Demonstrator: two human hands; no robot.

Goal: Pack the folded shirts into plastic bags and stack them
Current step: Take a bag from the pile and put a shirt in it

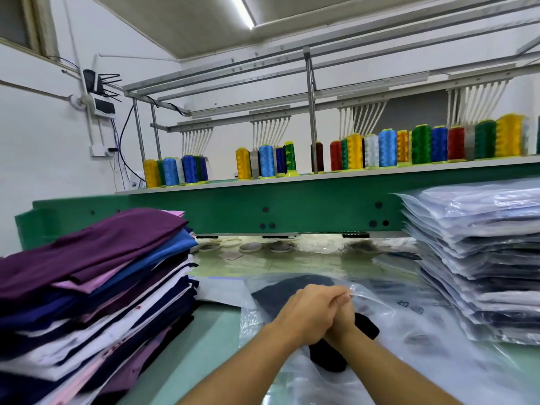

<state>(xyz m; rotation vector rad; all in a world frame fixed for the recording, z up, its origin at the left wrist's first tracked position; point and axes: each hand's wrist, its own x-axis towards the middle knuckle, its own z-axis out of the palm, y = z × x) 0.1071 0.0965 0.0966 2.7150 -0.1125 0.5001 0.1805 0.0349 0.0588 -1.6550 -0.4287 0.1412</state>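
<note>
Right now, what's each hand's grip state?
Left hand: pinching the plastic bag edge.
Right hand: mostly hidden behind the left, cannot tell.

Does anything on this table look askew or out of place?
The pile of unbagged shirts on the left is untidy: its layers splay and edges stick out unevenly. The bagged stack on the right lies more evenly.

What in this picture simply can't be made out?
All in the head view:
1. Right hand: mostly behind the left hand, so its grip on the plastic bag is hidden.
2. Dark shirt: partly under both hands and the hazy bag.
3. Folded shirt stack: cut off by the left and bottom edges.
4. Bagged stack: cut off by the right edge; print blurred.
</note>
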